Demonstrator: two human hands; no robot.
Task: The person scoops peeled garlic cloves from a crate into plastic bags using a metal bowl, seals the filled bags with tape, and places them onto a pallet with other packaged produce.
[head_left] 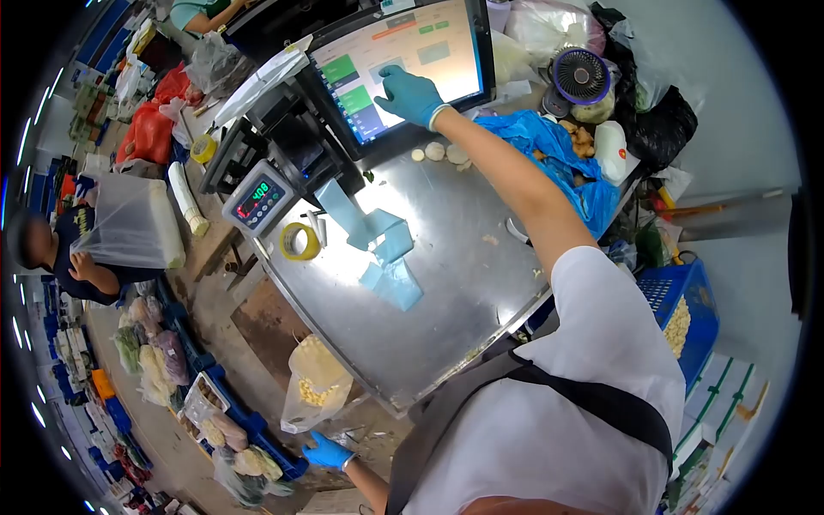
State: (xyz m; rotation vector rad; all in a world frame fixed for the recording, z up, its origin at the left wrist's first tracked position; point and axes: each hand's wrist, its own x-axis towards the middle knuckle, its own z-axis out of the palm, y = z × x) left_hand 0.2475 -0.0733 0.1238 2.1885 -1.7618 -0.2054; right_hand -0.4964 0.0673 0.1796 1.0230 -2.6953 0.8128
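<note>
My right hand (410,96), in a blue-green glove, reaches over to the lit touchscreen monitor (412,51); its fingers are partly spread on or just over the screen, holding nothing. Low in the view, my left hand (328,451) wears a blue glove and has its fingers apart. Just above it is a clear plastic bag (316,386) with pale yellow pieces inside; a gap appears to separate hand and bag. Beside the monitor stands a scale display (258,199) with lit digits. A folded strip of light blue labels (388,245) lies on the metal table (446,283).
A roll of yellow tape (299,241) rests near the table's left edge. At the right are a blue plastic bag (558,159), a small fan (581,74) and a blue basket (687,300). Blue crates (257,425) hold bagged produce. A co-worker (86,249) handles a large clear bag.
</note>
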